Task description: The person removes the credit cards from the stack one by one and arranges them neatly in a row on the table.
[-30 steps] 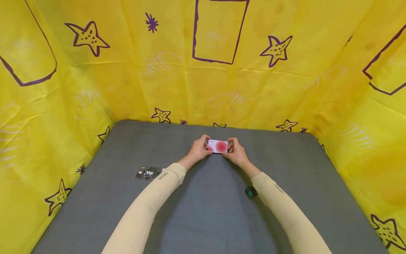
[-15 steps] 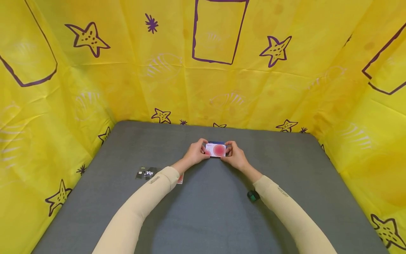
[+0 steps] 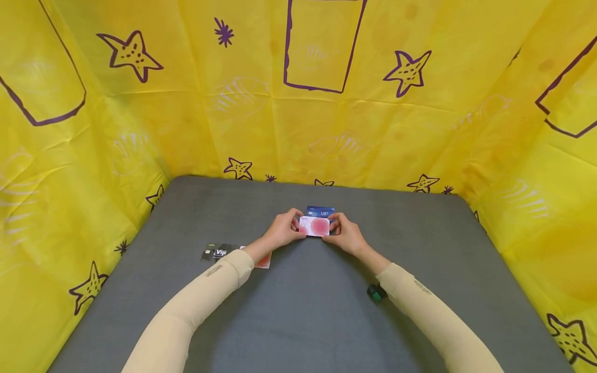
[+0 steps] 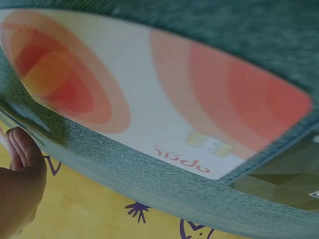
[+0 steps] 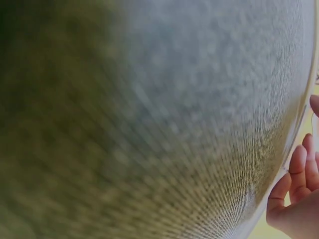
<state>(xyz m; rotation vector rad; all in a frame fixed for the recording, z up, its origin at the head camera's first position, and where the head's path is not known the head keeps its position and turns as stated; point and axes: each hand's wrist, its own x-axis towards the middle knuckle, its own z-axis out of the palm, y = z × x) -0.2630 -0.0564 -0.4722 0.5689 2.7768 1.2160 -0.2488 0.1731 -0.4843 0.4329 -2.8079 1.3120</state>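
Observation:
A white card with pink-red circles (image 3: 314,226) is held between both hands over the far middle of the table. My left hand (image 3: 283,229) pinches its left end between thumb and fingers, and my right hand (image 3: 347,235) pinches the right end. Just beyond it lies a blue card marked VIP (image 3: 320,211), its lower part covered by the held card. In the left wrist view, another white card with red circles (image 4: 137,74) lies on the table beneath the left wrist. It borders a black card (image 4: 289,177). The right wrist view shows the right hand's fingers (image 5: 298,162) curled at the edge.
The grey tabletop (image 3: 298,311) is enclosed by yellow cloth walls (image 3: 298,129) with starfish drawings. The black card bears the word Vip. At the right sleeve (image 3: 406,285) hangs a small black and green device (image 3: 375,293).
Both hands have drawn the white card toward the body and slightly left. The blue VIP card behind it has come into view, and more of the white card under the left wrist shows.

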